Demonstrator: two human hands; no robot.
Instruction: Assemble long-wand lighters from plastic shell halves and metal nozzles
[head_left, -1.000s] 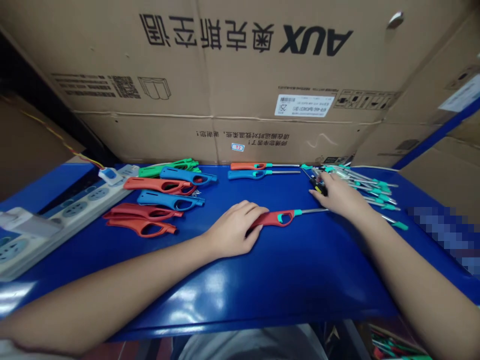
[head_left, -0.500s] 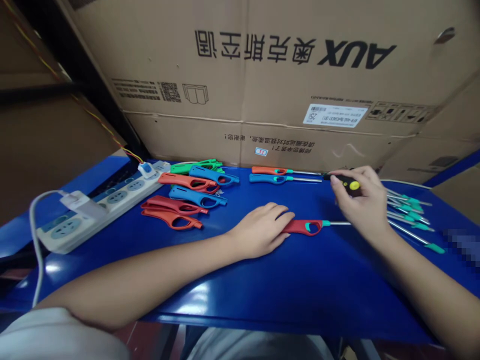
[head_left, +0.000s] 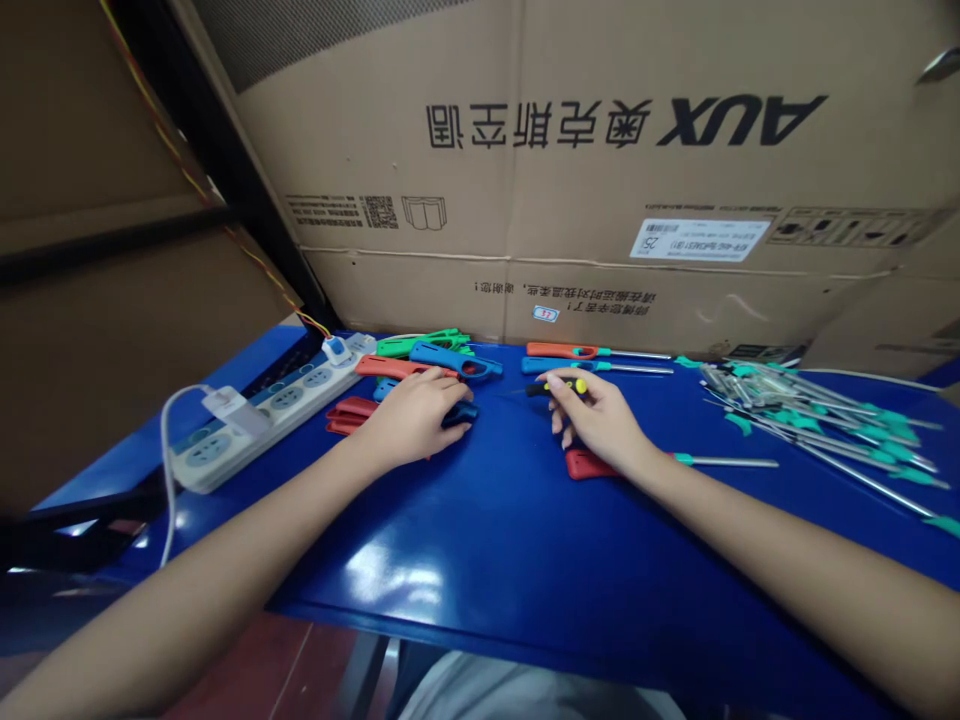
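My left hand [head_left: 417, 418] is closed over a blue lighter handle [head_left: 462, 413], whose tip shows between thumb and fingers. Around it lie red handles [head_left: 351, 413], an orange handle [head_left: 382, 367], another blue handle [head_left: 454, 358] and green handles [head_left: 427, 343]. My right hand [head_left: 596, 420] grips a screwdriver [head_left: 551, 388] with a black and yellow handle, its thin shaft pointing left. Under my right wrist rests a red lighter [head_left: 589, 464] with a metal tube, partly covered by the arm.
An orange lighter [head_left: 562, 350] and a blue lighter [head_left: 559, 366] with tubes lie at the back. Several metal tubes with teal ends [head_left: 817, 410] are heaped right. A power strip [head_left: 277, 410] lies left on the blue table [head_left: 510, 560], before a large carton [head_left: 540, 200].
My left hand has left the red lighter and moved left onto the blue handle in the pile. My right hand has carried the screwdriver left. The view has shifted.
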